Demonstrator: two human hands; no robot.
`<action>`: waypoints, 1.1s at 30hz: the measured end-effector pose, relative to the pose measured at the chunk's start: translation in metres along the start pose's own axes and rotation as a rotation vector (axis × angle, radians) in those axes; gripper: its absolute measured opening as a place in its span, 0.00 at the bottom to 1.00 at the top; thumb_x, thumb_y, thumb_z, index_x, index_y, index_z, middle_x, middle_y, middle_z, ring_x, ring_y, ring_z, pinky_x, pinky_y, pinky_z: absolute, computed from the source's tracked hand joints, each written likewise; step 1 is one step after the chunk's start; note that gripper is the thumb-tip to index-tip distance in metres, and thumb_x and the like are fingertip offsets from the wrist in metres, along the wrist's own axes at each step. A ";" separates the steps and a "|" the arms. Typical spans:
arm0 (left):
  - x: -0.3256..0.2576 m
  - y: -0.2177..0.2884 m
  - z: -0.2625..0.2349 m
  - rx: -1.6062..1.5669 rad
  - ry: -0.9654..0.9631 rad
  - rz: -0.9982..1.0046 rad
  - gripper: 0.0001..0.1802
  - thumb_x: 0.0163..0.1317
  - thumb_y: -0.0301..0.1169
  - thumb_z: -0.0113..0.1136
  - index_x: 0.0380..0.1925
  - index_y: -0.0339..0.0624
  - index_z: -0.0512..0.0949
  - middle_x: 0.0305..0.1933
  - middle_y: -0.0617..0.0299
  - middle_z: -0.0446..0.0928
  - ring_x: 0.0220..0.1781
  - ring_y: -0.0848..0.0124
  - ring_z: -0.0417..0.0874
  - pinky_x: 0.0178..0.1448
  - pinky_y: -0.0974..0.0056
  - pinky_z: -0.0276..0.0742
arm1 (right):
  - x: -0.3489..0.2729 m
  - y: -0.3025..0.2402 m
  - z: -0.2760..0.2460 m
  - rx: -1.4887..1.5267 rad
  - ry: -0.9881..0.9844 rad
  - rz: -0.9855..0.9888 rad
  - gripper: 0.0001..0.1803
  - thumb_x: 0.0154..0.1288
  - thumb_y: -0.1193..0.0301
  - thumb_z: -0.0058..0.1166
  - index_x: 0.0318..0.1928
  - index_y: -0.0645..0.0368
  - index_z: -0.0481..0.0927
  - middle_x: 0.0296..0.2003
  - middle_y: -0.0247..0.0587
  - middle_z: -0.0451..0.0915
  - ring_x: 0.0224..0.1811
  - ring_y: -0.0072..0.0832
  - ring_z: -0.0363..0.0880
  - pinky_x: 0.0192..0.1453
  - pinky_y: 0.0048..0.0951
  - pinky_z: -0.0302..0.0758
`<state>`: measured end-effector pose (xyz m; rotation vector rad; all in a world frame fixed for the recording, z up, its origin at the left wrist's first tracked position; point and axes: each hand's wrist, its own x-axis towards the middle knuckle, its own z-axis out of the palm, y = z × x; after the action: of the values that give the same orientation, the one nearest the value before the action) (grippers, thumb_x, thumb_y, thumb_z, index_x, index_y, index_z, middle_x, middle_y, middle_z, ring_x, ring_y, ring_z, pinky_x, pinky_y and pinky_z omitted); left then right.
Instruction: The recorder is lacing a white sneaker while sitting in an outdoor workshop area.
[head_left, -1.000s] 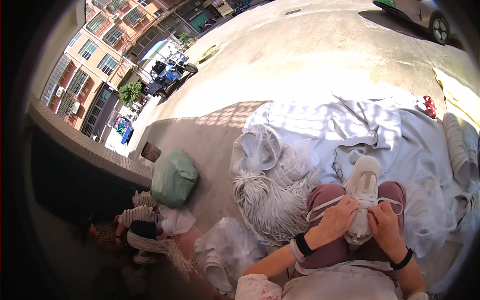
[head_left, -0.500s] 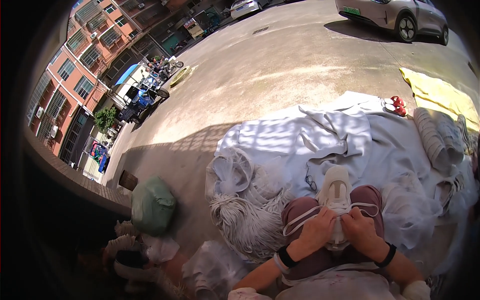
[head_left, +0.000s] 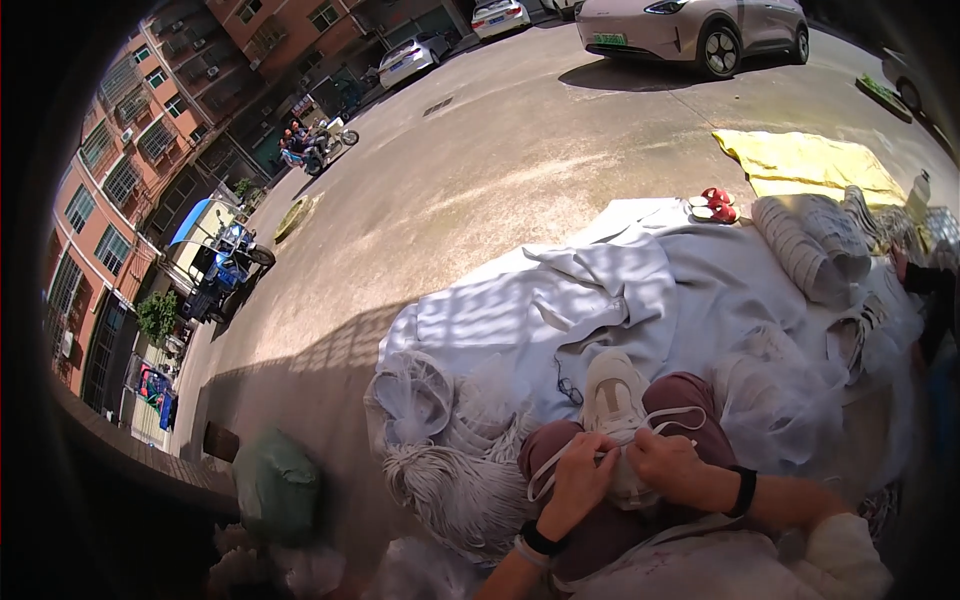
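A cream sneaker [head_left: 612, 392] rests on my lap between my knees, toe pointing away from me. My left hand [head_left: 585, 475] pinches a white shoelace [head_left: 545, 474] at the left of the shoe's opening, and a loop of it hangs over my left knee. On the other side my right hand [head_left: 665, 468] is closed at the lacing, fingers curled on the lace; a second loop lies over my right knee. The fingertips cover part of the eyelets. Left of my lap lies a thick bundle of white laces [head_left: 448, 490]. A thin dark cord [head_left: 568, 380] lies beyond the toe.
White sheeting [head_left: 470, 325] spreads ahead. Clear plastic bags [head_left: 775, 395] and stacked white shoe pieces [head_left: 810, 240] lie right, near a yellow cloth [head_left: 800, 165] and small red shoes [head_left: 715, 205]. A green sack [head_left: 275, 485] stands left. Another person's hand [head_left: 900, 264] shows at the right edge.
The view has swung right, bringing another person's dark sleeve and hand in. My hands have drawn slightly apart at the laces, the left turning its fingers upward.
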<state>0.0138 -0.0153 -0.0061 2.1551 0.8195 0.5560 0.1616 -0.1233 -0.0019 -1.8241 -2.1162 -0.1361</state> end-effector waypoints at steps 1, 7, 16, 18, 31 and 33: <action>0.000 0.000 0.003 -0.003 0.001 -0.004 0.07 0.56 0.26 0.65 0.35 0.38 0.78 0.35 0.53 0.77 0.38 0.56 0.80 0.43 0.58 0.76 | 0.000 0.001 0.002 -0.016 0.002 0.029 0.07 0.48 0.70 0.57 0.30 0.57 0.76 0.33 0.39 0.72 0.25 0.27 0.79 0.25 0.26 0.73; -0.013 0.021 -0.003 0.146 0.144 0.177 0.09 0.57 0.25 0.64 0.38 0.44 0.79 0.39 0.55 0.75 0.40 0.54 0.82 0.39 0.56 0.78 | 0.007 0.010 -0.017 0.089 -0.053 -0.056 0.09 0.52 0.70 0.57 0.33 0.62 0.77 0.35 0.43 0.73 0.25 0.32 0.82 0.26 0.31 0.79; -0.013 0.040 0.009 0.142 -0.032 0.281 0.07 0.60 0.26 0.62 0.39 0.42 0.77 0.35 0.55 0.74 0.33 0.53 0.81 0.33 0.56 0.76 | -0.011 0.035 -0.054 0.510 -0.080 0.154 0.09 0.60 0.74 0.52 0.41 0.63 0.80 0.36 0.46 0.73 0.40 0.43 0.78 0.41 0.39 0.79; -0.014 0.057 0.009 -0.065 -0.093 0.308 0.05 0.62 0.25 0.59 0.38 0.41 0.76 0.34 0.54 0.73 0.33 0.52 0.80 0.33 0.55 0.76 | -0.011 0.047 -0.066 0.653 -0.078 0.160 0.13 0.62 0.77 0.48 0.47 0.63 0.79 0.34 0.48 0.73 0.40 0.44 0.77 0.47 0.38 0.73; -0.040 0.096 0.043 -0.524 -0.405 0.567 0.06 0.59 0.25 0.63 0.36 0.41 0.77 0.36 0.60 0.73 0.29 0.60 0.76 0.32 0.62 0.75 | -0.005 0.040 -0.038 0.753 0.011 0.195 0.09 0.62 0.78 0.55 0.43 0.62 0.81 0.32 0.43 0.76 0.36 0.40 0.78 0.41 0.36 0.74; -0.044 0.073 0.033 -0.317 -0.216 0.518 0.06 0.62 0.24 0.61 0.39 0.39 0.75 0.32 0.60 0.74 0.28 0.64 0.77 0.33 0.64 0.75 | -0.003 0.034 -0.028 0.717 0.010 0.202 0.08 0.62 0.77 0.56 0.42 0.62 0.81 0.33 0.43 0.76 0.36 0.40 0.78 0.41 0.36 0.74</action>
<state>0.0308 -0.0995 0.0240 2.0742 0.0392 0.6437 0.2010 -0.1286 0.0184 -1.5523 -1.6415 0.5843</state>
